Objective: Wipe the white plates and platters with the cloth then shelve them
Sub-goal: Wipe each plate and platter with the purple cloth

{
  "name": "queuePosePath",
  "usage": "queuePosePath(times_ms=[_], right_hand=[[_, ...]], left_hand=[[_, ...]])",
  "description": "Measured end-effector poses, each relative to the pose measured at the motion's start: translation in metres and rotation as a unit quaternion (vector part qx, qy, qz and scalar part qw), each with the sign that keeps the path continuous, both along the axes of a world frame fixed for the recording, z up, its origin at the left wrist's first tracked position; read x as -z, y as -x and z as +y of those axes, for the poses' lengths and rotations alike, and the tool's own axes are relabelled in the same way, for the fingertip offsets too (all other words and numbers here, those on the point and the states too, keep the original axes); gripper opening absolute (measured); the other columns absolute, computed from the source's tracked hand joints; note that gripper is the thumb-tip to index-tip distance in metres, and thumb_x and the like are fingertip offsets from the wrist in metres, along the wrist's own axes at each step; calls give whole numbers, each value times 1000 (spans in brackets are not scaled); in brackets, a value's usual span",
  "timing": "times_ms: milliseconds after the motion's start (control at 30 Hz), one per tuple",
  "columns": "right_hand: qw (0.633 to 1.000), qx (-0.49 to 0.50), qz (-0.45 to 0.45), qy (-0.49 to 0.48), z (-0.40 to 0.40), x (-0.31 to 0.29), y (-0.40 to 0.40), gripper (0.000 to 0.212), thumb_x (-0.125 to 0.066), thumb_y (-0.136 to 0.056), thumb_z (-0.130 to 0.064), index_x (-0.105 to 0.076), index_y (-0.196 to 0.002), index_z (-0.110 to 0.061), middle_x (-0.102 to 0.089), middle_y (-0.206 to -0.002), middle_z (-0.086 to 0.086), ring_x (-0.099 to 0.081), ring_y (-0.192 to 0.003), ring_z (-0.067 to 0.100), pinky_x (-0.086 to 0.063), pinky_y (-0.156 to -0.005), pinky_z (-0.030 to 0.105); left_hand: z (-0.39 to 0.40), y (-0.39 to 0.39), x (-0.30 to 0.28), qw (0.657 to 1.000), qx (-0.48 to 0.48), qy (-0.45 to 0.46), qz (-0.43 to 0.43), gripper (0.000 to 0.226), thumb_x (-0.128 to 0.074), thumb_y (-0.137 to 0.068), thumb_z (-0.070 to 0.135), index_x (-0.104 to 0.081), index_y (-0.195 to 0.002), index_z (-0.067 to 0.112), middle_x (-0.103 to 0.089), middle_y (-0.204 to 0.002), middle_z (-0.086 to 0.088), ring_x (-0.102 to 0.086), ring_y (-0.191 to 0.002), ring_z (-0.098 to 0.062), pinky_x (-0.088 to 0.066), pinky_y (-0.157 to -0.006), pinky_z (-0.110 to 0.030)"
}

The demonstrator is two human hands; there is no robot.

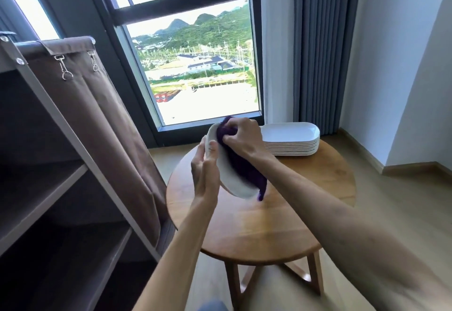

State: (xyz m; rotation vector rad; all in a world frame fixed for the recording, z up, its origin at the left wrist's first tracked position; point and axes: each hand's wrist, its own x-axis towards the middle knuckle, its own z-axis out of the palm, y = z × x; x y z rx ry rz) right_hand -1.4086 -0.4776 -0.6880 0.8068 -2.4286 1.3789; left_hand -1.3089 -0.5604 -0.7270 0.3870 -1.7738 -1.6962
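Round and wooden, the worktop (pixel 269 225) stood below me. My left hand (pixel 205 176) gripped a white plate (pixel 232 183) tilted by its rim, so my right hand (pixel 242 137), clutching the purple cloth (pixel 244 168), could rub its face. Beyond, stacked platters (pixel 291 139) waited near the window (pixel 195 66).

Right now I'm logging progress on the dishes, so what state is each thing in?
Plate: held tilted above the table, being wiped.
Purple cloth: bunched, pressed on the plate.
Left hand: grips the plate's rim.
Right hand: fingers curled round the cloth.
Platter stack: on the round wooden table, untouched.
Shelf unit: cover drawn aside; the visible shelves hold no dishes.
Grey curtain: drawn aside.
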Motion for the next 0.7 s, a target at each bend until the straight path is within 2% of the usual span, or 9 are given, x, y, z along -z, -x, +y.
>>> queuePosePath(times_ms=[100,200,267,333,400,467,567,633,700], right_hand=[[990,-97,8,102,-8,1,-19,19,-70,-82,-11,-80,-97,-16,-75,-98,1,-68,-94,16,-55,-89,37],[972,-155,-78,157,-11,7,-39,20,-64,-86,-10,-81,-92,-17,-76,-86,0,-69,-86,14,-58,-81,32],[977,-165,-110,76,-10,6,-36,22,-64,-80,-9,-82,-88,-18,-74,-82,4,-67,-86,20,-58,-79,37],[981,-144,-103,-75,-9,8,-30,25,-63,-74,-10,-81,-87,-22,-73,-87,8,-64,-90,27,-57,-79,38],[969,-87,-95,-212,-7,18,-24,29,-59,-72,-14,-79,-92,-22,-69,-90,9,-62,-91,32,-52,-73,33],[964,-19,-104,-245,0,33,-15,29,-60,-73,-17,-76,-97,-20,-67,-90,8,-64,-92,33,-43,-70,28],[983,64,-86,-149,11,44,1,26,-64,-74,-17,-78,-95,-23,-73,-88,6,-66,-89,30,-44,-67,27],[990,103,-33,-90,8,40,8,21,-65,-78,-16,-78,-94,-22,-73,-89,6,-67,-88,30,-45,-67,28],[995,97,-7,-32,1,29,11,19,-68,-83,-18,-78,-98,-21,-73,-97,4,-66,-93,25,-47,-72,29]], left_hand=[[-2,18,-12,999,17,-49,18,37,-44,-104,47,-62,-133,32,-71,-120,-1,-67,-111,-22,-59,-93,-45],[-19,33,-22,995,-15,-90,27,40,-49,-100,51,-68,-119,22,-72,-111,-6,-68,-110,-29,-59,-91,-44],[-29,38,-25,991,-38,-124,12,37,-52,-99,55,-68,-111,23,-71,-106,-5,-68,-109,-31,-59,-86,-40],[-39,39,-22,987,-51,-151,10,37,-54,-98,55,-65,-118,25,-68,-118,-5,-64,-115,-30,-55,-98,-47],[-44,34,-18,989,-65,-135,20,44,-55,-97,52,-65,-127,22,-65,-126,-6,-60,-118,-29,-51,-103,-51],[-41,25,-13,992,-72,-103,31,44,-55,-99,50,-64,-134,23,-65,-126,-3,-59,-113,-22,-52,-92,-43],[-32,13,-8,994,-66,-74,40,43,-53,-100,54,-62,-135,32,-62,-121,12,-55,-107,-7,-47,-79,-30],[-27,8,-4,997,-38,-55,31,45,-50,-97,57,-59,-135,37,-62,-125,12,-54,-113,-10,-46,-82,-29],[-17,6,2,1000,4,-28,7,54,-48,-97,58,-55,-144,32,-60,-139,3,-55,-123,-18,-51,-92,-34]])
